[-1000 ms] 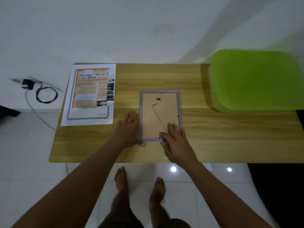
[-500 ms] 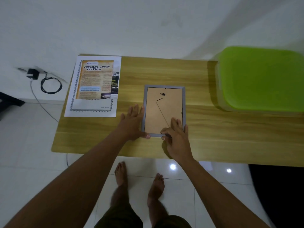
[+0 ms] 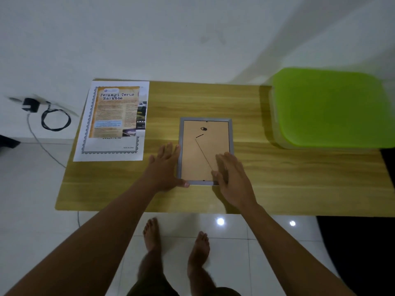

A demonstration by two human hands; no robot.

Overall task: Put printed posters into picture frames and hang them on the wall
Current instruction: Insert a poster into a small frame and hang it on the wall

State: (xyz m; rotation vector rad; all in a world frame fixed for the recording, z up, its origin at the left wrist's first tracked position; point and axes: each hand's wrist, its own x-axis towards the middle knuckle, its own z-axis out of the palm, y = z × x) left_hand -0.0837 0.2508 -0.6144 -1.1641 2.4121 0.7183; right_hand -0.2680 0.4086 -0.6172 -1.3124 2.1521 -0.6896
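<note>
The picture frame (image 3: 203, 153) lies face down near the middle of the bench (image 3: 299, 180), its brown backing board up inside a grey border. The left hand (image 3: 165, 167) lies flat on the bench against the frame's left edge, its grip apart, fingers straight and thumb touching the near left corner. The right hand (image 3: 232, 178) rests on the near right part of the backing, its grip likewise apart, fingers stretched forward. The printed posters (image 3: 113, 118) lie stacked at the far left of the bench, well apart from the frame. A green-lidded box (image 3: 331, 107) stands at the far right.
</note>
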